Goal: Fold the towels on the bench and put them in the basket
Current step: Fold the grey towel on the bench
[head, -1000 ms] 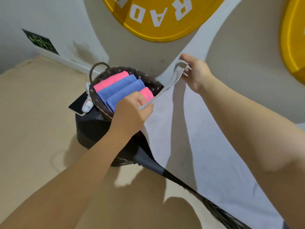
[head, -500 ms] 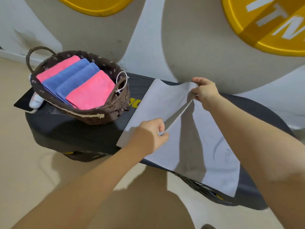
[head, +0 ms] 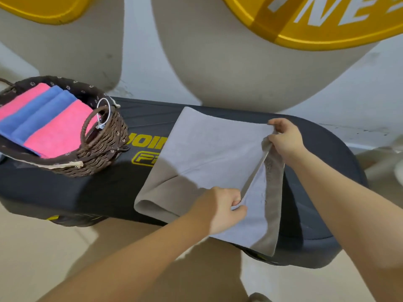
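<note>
A grey towel [head: 207, 149] lies across the black bench [head: 91, 188], folded over on itself. My left hand [head: 222, 208] pinches the near corner of its upper layer at the front edge. My right hand [head: 285, 138] pinches the far corner, lifting that edge a little off the lower layer. To the left on the bench stands a brown wicker basket [head: 102, 149] with a dark flowered lining. Folded pink towels [head: 58, 131] and blue towels [head: 37, 114] lie side by side inside it.
Big grey wall pads with yellow discs [head: 327, 22] rise right behind the bench. Yellow lettering [head: 148, 144] marks the bench top between basket and towel. Beige floor [head: 43, 247] spreads below the front edge. The bench's right end [head: 327, 192] is bare.
The towel was held up in the air near the basket; both hands have brought it down and right onto the bench, folded over. The view has swung right.
</note>
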Action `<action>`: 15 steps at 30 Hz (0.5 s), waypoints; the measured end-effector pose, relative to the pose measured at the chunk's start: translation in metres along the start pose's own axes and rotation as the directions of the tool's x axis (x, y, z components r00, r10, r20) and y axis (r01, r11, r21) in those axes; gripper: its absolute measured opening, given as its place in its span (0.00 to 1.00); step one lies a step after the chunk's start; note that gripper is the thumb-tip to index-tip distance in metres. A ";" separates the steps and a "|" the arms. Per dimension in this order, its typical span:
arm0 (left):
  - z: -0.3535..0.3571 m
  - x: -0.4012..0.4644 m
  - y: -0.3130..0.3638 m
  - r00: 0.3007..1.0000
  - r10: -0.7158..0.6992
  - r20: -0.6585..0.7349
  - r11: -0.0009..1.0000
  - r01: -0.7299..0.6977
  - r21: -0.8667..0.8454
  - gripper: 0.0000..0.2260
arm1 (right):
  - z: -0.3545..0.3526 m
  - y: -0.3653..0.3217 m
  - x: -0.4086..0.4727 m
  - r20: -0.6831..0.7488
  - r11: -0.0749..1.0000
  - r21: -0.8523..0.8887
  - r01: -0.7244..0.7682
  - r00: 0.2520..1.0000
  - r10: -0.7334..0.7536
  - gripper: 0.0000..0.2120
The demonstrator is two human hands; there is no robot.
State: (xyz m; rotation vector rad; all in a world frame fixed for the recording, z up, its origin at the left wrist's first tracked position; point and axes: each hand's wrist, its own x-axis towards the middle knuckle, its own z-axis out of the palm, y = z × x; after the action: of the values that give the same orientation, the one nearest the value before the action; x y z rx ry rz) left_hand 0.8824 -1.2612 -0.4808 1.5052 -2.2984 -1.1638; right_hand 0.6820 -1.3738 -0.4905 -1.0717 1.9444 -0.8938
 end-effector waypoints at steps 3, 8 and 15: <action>0.016 0.004 0.007 0.999 0.025 0.024 0.999 -0.026 0.040 0.20 | 0.001 0.016 0.002 -0.002 0.998 0.062 -0.027 1.000 0.027 0.23; 0.025 0.005 0.021 0.994 0.113 0.013 0.991 -0.114 0.072 0.18 | -0.001 0.016 0.011 -0.042 0.976 0.215 -0.037 0.998 0.047 0.19; 0.040 0.016 0.033 0.967 0.108 0.232 0.970 -0.154 0.187 0.14 | -0.021 0.036 0.022 -0.032 0.998 -0.045 -0.035 0.999 0.034 0.14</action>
State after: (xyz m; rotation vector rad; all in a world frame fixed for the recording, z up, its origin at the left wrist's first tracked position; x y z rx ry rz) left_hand 0.8306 -1.2469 -0.4901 1.3155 -2.6934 -1.1410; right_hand 0.6419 -1.3740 -0.5157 -1.0527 2.0119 -0.8562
